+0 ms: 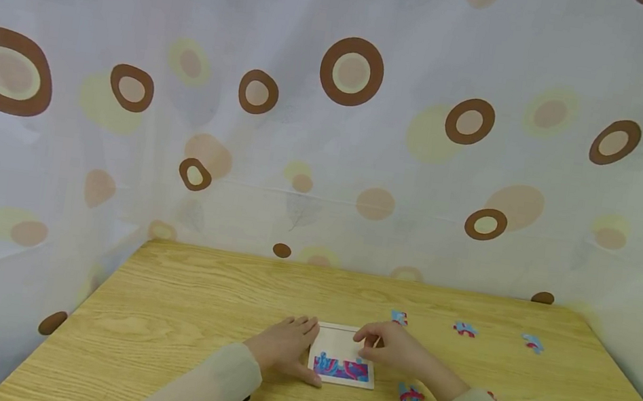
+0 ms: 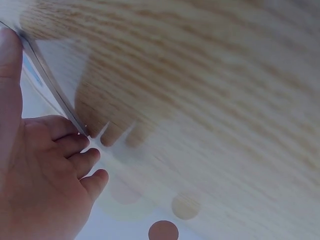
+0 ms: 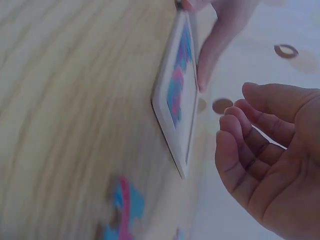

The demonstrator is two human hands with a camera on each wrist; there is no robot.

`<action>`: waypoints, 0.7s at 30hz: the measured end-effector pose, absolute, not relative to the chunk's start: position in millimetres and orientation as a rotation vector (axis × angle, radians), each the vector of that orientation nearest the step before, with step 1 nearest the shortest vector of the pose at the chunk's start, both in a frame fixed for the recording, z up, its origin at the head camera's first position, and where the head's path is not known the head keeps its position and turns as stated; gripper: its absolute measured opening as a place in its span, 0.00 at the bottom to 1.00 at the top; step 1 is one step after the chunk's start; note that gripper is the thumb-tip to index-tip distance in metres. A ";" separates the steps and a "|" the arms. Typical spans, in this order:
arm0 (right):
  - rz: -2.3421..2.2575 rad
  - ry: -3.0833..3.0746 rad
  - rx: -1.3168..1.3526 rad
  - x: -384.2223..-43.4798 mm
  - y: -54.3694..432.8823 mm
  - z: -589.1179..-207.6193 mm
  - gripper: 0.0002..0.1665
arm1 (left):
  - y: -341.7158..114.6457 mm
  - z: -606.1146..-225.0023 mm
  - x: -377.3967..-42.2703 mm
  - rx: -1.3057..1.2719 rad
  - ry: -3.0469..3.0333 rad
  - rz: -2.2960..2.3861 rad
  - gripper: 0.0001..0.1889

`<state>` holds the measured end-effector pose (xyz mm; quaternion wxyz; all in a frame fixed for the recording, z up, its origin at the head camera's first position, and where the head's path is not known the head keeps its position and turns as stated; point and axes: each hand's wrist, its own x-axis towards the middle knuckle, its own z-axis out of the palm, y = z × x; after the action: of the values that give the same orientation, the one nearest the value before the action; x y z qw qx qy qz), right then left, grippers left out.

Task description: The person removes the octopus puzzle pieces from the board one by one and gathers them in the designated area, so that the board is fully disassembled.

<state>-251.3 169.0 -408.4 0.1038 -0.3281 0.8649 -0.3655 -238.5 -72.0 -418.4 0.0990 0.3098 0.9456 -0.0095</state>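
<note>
White sheeting [image 1: 286, 10] with brown, tan and yellow spots surrounds a wood-grain table [image 1: 202, 300]. A shallow white frame [image 1: 339, 341] lies on the table between the person's hands; joined puzzle pieces [image 1: 341, 369] fill its near part, and the far part shows bare backing. The left hand [image 1: 284, 344] lies at the frame's left edge, fingers extended and relaxed, thumb at the near-left corner. The right hand [image 1: 392, 347] is above the frame's right side, fingers loosely bent, with a narrow gap between thumb and forefinger; no piece is visible in it. Loose pieces lie to the right: one just beside the near-right corner [image 1: 410, 395], one beyond the right hand [image 1: 399, 318], others farther off, including one partly hidden by the right sleeve [image 1: 495, 398]. For sound seating, the left hand should brace the frame without tilting it. Each piece is best pinched by its edges, turned until knob and socket agree, lowered flat, then pressed evenly. Sideways force could lift the joined row. The right sleeve should clear the loose pieces.
</note>
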 end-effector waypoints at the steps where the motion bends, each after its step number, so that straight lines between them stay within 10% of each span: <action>1: -1.076 2.539 -0.970 -251.1 164.0 -410.3 0.11 | -72.0 -418.7 -238.7 0.916 2.798 -0.027 0.52; 21: -1.048 2.474 -0.964 -250.1 120.8 -430.9 0.13 | -72.3 -428.1 -243.8 0.936 2.807 -0.086 0.53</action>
<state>-250.1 120.8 -430.9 0.1429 -0.3343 0.8578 -0.3632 -243.8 -72.3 -428.1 0.0906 0.3150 0.9443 -0.0290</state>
